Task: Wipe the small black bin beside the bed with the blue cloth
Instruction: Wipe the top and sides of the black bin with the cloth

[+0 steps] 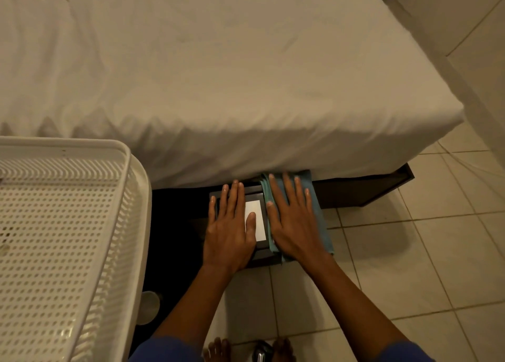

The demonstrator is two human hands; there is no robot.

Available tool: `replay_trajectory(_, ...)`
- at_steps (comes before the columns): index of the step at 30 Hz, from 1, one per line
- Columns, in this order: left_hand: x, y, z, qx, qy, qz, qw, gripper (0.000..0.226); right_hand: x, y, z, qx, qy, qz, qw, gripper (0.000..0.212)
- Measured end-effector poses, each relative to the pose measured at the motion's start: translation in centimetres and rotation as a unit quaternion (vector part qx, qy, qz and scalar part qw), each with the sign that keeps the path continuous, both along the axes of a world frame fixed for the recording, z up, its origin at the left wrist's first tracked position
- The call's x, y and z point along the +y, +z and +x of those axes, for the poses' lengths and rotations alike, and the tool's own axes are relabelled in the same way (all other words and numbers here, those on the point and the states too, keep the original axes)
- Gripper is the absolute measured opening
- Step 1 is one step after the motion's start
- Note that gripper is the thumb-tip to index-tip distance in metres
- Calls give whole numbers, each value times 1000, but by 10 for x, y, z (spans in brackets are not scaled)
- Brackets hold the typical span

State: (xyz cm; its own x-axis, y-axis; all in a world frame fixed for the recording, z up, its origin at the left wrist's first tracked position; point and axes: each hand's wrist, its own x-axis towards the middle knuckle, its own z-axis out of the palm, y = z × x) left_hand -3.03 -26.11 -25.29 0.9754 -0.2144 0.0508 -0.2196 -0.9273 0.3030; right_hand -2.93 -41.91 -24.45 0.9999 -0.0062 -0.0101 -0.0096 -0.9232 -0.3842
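The small black bin (258,194) stands on the floor against the bed's side, seen from above, with a white rectangle (259,222) showing in its top. My left hand (229,225) lies flat on the bin's top, fingers spread, thumb over the white rectangle. The blue cloth (319,219), folded, hangs against the bin's right side. My right hand (293,222) presses flat on that cloth, fingers extended toward the bed. Much of the bin is hidden under both hands and the cloth.
The bed (218,74) with a white sheet fills the upper view, its dark base (369,192) to the right of the bin. A white perforated plastic basket (62,238) stands close on the left. Beige floor tiles (410,252) spread right. My bare feet (218,349) are at the bottom edge.
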Motion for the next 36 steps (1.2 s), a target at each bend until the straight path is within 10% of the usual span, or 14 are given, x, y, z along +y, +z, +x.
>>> replay_trajectory(36,0,-1,0,1,-1,-11,1000,60,17,3,3,11,1,-10,1000,58)
